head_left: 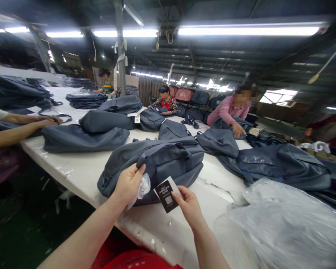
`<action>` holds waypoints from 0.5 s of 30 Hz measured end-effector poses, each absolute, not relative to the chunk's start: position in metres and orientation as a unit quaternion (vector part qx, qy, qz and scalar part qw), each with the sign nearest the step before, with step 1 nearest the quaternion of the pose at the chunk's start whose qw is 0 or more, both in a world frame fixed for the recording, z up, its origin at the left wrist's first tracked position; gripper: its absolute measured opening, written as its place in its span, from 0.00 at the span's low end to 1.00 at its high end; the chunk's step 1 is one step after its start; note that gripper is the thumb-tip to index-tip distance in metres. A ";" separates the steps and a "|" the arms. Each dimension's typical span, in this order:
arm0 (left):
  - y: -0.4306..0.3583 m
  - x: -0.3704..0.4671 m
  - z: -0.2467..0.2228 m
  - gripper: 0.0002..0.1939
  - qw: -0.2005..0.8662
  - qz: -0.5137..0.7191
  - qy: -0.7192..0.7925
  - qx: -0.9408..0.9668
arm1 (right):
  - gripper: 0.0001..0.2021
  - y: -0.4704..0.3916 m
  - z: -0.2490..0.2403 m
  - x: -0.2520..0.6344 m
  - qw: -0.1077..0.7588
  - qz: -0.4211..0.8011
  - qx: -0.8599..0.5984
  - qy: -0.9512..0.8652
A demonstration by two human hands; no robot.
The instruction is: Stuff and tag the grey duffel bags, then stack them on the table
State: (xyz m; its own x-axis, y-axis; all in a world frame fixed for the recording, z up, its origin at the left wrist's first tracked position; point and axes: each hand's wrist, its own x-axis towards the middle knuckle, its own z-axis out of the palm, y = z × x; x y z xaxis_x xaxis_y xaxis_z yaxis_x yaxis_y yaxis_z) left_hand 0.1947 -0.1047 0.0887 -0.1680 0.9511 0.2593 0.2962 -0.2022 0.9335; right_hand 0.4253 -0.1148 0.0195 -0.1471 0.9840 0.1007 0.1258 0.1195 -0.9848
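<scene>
A dark blue-grey bag (168, 160) lies on the white table right in front of me. My left hand (130, 183) is closed, pinching a dark flap or strap end of the bag between thumb and fingers. Crumpled clear plastic (143, 186) shows beside that palm, seemingly tucked in the same hand. Between the thumb and fingers of my right hand (188, 204) is a black hang tag (167, 196) with white print and a square code, a white card behind it. The tag is in front of the bag's lower side.
More dark bags (85, 138) lie across the table (81, 179), with another large bag (280, 166) at right. Clear plastic bags (291, 224) are heaped at the near right. A co-worker's arms (25, 127) reach in from the left; a person in pink (226, 110) leans over the far side.
</scene>
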 end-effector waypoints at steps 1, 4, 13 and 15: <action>-0.106 0.195 0.089 0.20 0.310 0.528 0.550 0.568 | 0.18 -0.113 0.020 0.425 0.461 0.464 -0.471 -0.592; -0.109 0.197 0.093 0.21 0.309 0.518 0.554 0.574 | 0.17 -0.109 0.022 0.424 0.464 0.450 -0.472 -0.600; -0.109 0.199 0.090 0.21 0.287 0.509 0.548 0.598 | 0.16 -0.116 0.063 0.402 0.346 0.365 -0.459 -0.732; -0.113 0.200 0.090 0.21 0.283 0.505 0.539 0.613 | 0.17 -0.110 0.075 0.398 0.426 0.255 -0.485 -0.720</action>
